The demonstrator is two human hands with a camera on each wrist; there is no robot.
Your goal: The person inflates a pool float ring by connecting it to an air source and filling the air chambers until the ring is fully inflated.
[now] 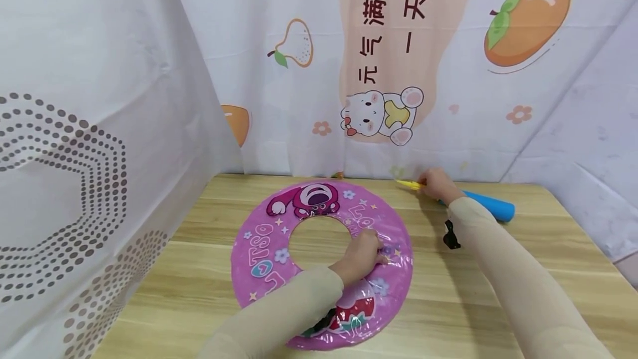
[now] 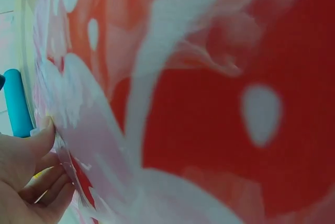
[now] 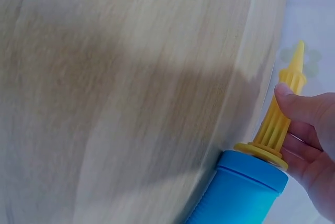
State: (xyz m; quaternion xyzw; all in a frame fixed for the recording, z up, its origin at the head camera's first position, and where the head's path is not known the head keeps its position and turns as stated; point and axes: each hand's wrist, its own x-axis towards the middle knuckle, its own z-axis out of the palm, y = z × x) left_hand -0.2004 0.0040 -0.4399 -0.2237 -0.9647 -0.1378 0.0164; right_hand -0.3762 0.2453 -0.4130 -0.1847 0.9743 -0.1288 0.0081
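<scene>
A pink swim ring [image 1: 249, 270] with a cartoon bear and lettering lies on the wooden table, looking well filled. My left hand [image 1: 363, 254] pinches the ring at the right side of its hole; in the left wrist view the thumb is on one side of the clear film and the fingers on the other. At the back right, my right hand [image 1: 438, 184] grips the yellow nozzle [image 3: 272, 130] of a blue hand pump [image 1: 490, 206]. The thumb lies along the ribbed nozzle, its thin tip pointing left in the head view. The blue barrel [image 3: 238, 190] extends right, partly behind my wrist.
The wooden table [image 1: 498, 303] meets a printed cloth [image 1: 309, 104] hanging along its back edge. Another cloth with dotted hexagons [image 1: 45, 198] hangs at the left, and a pale cloth [image 1: 593, 143] at the right. A black strap piece [image 1: 451, 235] sits at my right wrist.
</scene>
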